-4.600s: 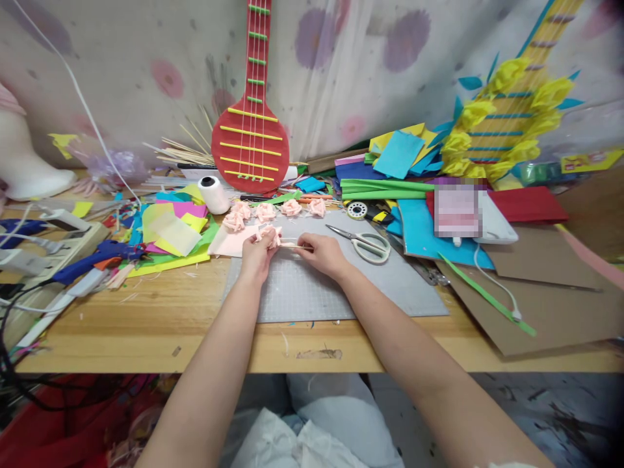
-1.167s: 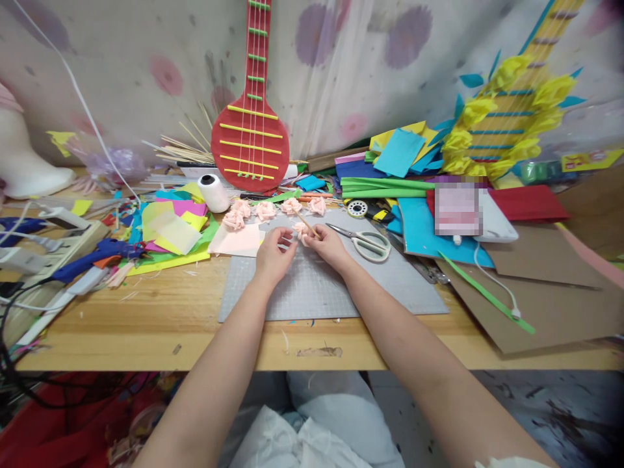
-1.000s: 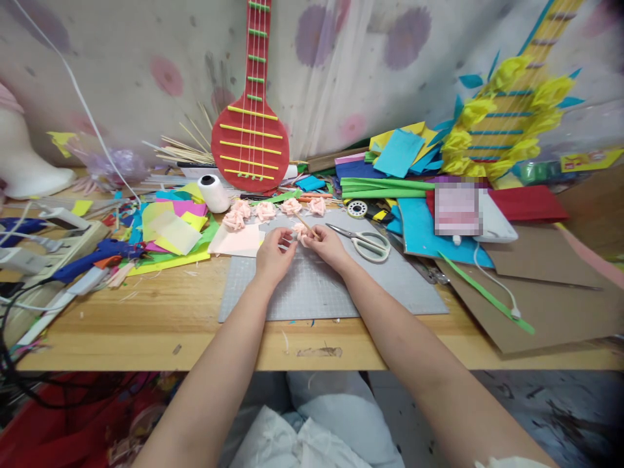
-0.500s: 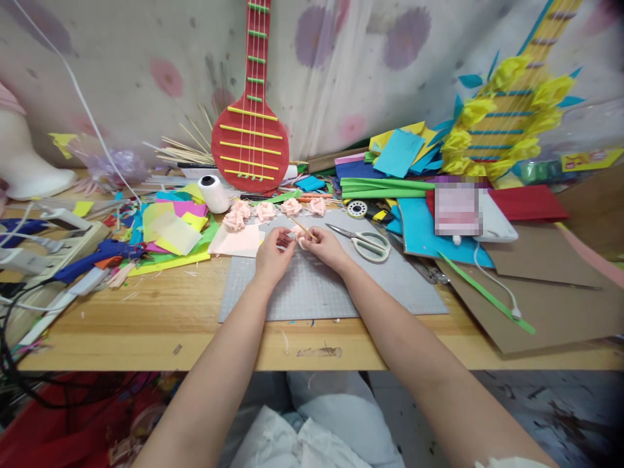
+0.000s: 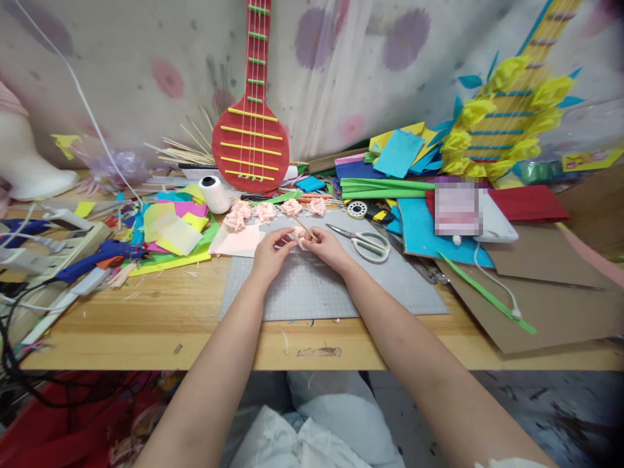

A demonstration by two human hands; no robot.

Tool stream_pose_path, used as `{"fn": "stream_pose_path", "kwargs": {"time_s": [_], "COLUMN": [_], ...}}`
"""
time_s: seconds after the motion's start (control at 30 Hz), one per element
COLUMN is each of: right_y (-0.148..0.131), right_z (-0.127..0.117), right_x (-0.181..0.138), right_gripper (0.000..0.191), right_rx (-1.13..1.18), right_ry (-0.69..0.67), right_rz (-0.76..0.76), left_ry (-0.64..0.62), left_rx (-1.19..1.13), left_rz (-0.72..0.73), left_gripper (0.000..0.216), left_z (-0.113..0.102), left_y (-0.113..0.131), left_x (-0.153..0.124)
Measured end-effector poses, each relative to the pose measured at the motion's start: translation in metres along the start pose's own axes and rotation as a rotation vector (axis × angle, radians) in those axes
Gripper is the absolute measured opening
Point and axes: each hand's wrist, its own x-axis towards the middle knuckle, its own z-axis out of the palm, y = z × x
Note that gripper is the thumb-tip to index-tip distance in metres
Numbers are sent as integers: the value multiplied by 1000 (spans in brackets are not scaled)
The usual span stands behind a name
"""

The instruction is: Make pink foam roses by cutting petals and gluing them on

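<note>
A pale pink paper flower [image 5: 299,236] is between my hands, over the grey cutting mat [image 5: 312,292]. My right hand [image 5: 330,248] is closed around the flower's right side and a thin wooden stick [image 5: 303,225], which slants up to the left. On the other side, my left hand [image 5: 271,255] has curled fingers, with thumb and fingertips pinching the flower's left edge. Several finished pink paper flowers [image 5: 266,212] sit in a row just behind. Left of my left hand lies a sheet of pale pink paper [image 5: 236,240]. Scissors [image 5: 370,247] rest on the mat to the right.
At the back stands a red paper lute [image 5: 251,146]; a yellow one with flowers [image 5: 502,123] leans at right. A white thread spool [image 5: 214,194], coloured paper scraps [image 5: 170,227], a blue glue gun [image 5: 102,253] and a power strip [image 5: 73,253] are left. Brown cardboard [image 5: 536,312] lies right.
My left hand has shifted slightly left, and its fingertips have changed position at the flower's edge. My right hand keeps its grip on the flower and stick, nearly still.
</note>
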Motion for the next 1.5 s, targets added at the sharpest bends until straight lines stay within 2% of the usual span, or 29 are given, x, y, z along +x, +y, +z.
{"fn": "stream_pose_path", "kwargs": {"time_s": [0.2,0.73,1.03,1.3,1.4,1.5], "right_y": [0,-2,-3,-4,-4,-3], "right_z": [-1,-1,0,1,2,3], "right_x": [0,-1,-1,-2,-3,-3], "right_gripper": [27,26,25,25,27,28], "right_rx": [31,-31,-21,-29,-15,-4], "right_ry": [12,0,-27,-68,-74,-82], "right_rz": [-7,-5,8,-7,-11,-18], "left_ry": [-76,3,82,128,184,207], "left_rx": [8,133,194,235,178,-31], "left_rz": [65,148,142,62,-46,-200], "left_gripper": [34,26,22,20,23,30], "left_z": [-4,-2,2,1,2,5], "left_y": [-1,5,3,-1,-3,0], "left_x": [-1,-3,-2,-1,-1,0]}}
